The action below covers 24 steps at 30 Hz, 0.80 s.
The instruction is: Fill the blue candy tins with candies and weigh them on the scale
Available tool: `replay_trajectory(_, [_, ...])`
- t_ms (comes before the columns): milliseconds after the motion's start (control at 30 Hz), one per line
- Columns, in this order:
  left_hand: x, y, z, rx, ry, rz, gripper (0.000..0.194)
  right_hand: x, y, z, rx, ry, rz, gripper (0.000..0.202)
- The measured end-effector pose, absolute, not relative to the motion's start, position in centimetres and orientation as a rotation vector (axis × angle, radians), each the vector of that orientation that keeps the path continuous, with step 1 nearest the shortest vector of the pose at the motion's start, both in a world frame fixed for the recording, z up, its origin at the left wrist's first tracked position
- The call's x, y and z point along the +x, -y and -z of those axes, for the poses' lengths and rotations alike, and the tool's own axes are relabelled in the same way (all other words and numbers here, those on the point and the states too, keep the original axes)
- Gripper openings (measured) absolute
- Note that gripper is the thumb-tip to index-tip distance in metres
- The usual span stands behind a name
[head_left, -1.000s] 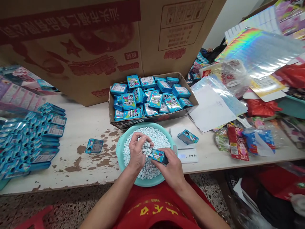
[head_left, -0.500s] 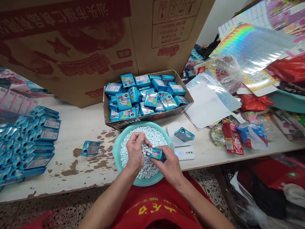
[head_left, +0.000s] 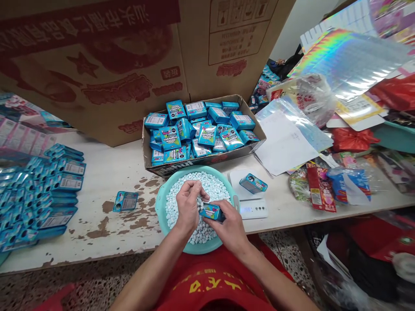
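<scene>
Candies (head_left: 200, 203) are held in the left hand (head_left: 188, 203), a light, crushable-looking box (head_left: 210, 211) in the right hand (head_left: 231, 225), best gripped by its edges.

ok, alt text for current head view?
A person's right hand holds a blue box above a turquoise bowl of white pieces, while the left hand holds some at its end. Beyond the bowl, a cardboard tray holds blue packs; another blue box sits on a white scale.
</scene>
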<state>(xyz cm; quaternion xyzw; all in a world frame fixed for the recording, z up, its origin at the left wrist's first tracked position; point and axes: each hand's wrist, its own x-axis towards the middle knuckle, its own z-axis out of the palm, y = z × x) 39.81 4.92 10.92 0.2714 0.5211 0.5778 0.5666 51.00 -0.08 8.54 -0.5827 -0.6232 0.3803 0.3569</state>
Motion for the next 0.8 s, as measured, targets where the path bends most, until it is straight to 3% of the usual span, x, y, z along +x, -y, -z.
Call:
replay_trajectory(467, [39.8, -4.9, -10.7, 0.664, -1.308, -1.316, 0.024, 50.6, -0.2, -8.2, -1.491, 1.541, -0.999, 0.027])
replay_trajectory(667, [39.3, -5.5, -11.1, 0.752, -1.254, -1.029, 0.025, 50.6, -0.1, -7.8, -1.479, 1.523, -1.043, 0.029])
replay_trajectory(800, [37.2, -7.2, -10.1, 0.617, -1.248, -1.057, 0.028, 52.3, 1.1, -7.5, -1.448, 1.434, -1.092, 0.035])
